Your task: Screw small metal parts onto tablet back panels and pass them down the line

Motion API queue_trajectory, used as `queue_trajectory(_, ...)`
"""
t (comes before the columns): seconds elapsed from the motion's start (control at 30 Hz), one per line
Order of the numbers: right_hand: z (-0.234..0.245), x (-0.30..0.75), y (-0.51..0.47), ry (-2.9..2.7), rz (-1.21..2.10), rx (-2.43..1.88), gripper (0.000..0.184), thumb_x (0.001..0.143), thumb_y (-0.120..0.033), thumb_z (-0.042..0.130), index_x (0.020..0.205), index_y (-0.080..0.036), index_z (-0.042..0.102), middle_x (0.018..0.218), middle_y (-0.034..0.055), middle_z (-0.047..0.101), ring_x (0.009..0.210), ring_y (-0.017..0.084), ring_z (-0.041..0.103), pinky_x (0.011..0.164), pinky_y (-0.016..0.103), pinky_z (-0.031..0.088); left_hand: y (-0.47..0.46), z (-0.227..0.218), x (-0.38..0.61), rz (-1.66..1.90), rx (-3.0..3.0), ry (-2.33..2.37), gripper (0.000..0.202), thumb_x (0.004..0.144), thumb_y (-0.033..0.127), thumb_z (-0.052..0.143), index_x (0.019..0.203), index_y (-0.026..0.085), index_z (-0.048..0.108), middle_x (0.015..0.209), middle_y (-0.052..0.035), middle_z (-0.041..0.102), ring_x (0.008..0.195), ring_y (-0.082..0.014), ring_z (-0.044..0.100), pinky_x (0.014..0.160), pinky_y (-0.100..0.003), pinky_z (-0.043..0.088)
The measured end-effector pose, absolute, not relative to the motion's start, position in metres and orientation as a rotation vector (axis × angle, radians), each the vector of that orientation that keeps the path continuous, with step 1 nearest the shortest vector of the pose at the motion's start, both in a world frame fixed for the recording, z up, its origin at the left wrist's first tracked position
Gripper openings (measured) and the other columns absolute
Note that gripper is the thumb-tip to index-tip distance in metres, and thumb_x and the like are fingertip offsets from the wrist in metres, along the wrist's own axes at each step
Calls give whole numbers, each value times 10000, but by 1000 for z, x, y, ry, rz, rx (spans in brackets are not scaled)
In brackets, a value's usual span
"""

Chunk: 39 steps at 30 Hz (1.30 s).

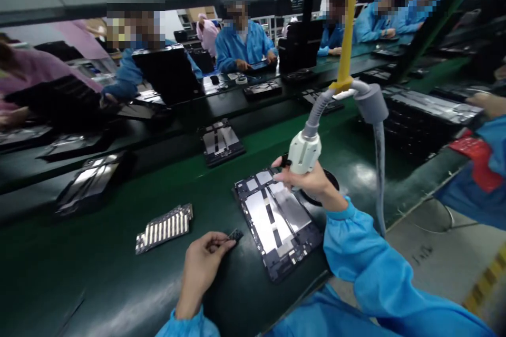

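In front of me an opened tablet [259, 216] lies on the green bench, its silver battery panels and dark circuit edges facing up. My left hand [203, 263] pinches a small dark circuit piece [236, 235] just left of the tablet. Wrapped round a pale handheld tool [304, 151] on a grey corrugated hose, my right hand [312, 181] is above the tablet's upper right side. The tool's working end is hidden by my fingers. A row of several small striped parts [166, 227] lies to the left. Behind my right wrist, a round black object [330, 181] partly shows.
A yellow strap [348, 21] holds up the hose with its grey cylinder [371, 104]. Another opened tablet [222, 142] lies farther back, and one more [93, 179] at left. Stacked tablets [419, 121] stand at right. Co-workers in blue and pink sit across the line; a co-worker's sleeve [492, 142] shows at right.
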State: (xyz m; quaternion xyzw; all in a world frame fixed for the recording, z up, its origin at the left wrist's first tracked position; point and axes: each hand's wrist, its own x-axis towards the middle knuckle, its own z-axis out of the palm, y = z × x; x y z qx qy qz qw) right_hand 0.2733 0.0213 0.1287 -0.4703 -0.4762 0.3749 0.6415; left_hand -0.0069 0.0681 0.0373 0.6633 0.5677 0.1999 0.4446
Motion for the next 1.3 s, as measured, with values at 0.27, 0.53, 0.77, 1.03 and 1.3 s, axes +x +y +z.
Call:
queue_trajectory(0.27, 86, 344, 17, -851, 596, -1129, 194, 605, -214, 755, 714, -159, 604, 401, -59, 539, 327, 106, 500, 371, 237, 432, 84, 41, -3, 283, 1840, 1312, 405, 572, 559, 677, 652, 163, 704, 579, -39, 644, 539, -161, 528, 533, -262, 386)
queue_trajectory(0.53, 74, 342, 35, -745, 574, -1171, 210, 559, -229, 743, 698, -155, 605, 411, -67, 523, 329, 111, 502, 357, 235, 415, 75, 27, 0, 544, 2006, 1358, 318, 634, 510, 629, 588, 197, 653, 606, -27, 633, 500, -148, 519, 507, -267, 416)
queue_trajectory(0.77, 66, 343, 38, -772, 568, -1248, 184, 566, -241, 718, 682, -142, 613, 398, -53, 533, 337, 110, 499, 372, 230, 409, 76, 33, -10, 706, 1479, 1373, 455, 476, 557, 792, 647, 151, 678, 1096, -129, 691, 666, -182, 669, 534, -268, 547)
queue_trajectory(1.03, 70, 342, 37, -740, 568, -1285, 216, 547, -270, 725, 684, -140, 620, 398, -49, 528, 342, 112, 497, 371, 232, 403, 61, 32, -20, 891, 1157, 1336, 477, 419, 390, 886, 783, 134, 712, 715, -51, 729, 649, -197, 699, 575, -255, 596)
queue_trajectory(1.3, 73, 339, 32, -704, 465, -1386, 254, 502, -193, 793, 703, -138, 648, 443, 0, 562, 353, 128, 502, 385, 284, 416, 19, 32, 2, 855, 942, 1177, 410, 521, 398, 863, 752, 105, 695, 672, -62, 714, 602, -164, 688, 525, -224, 563)
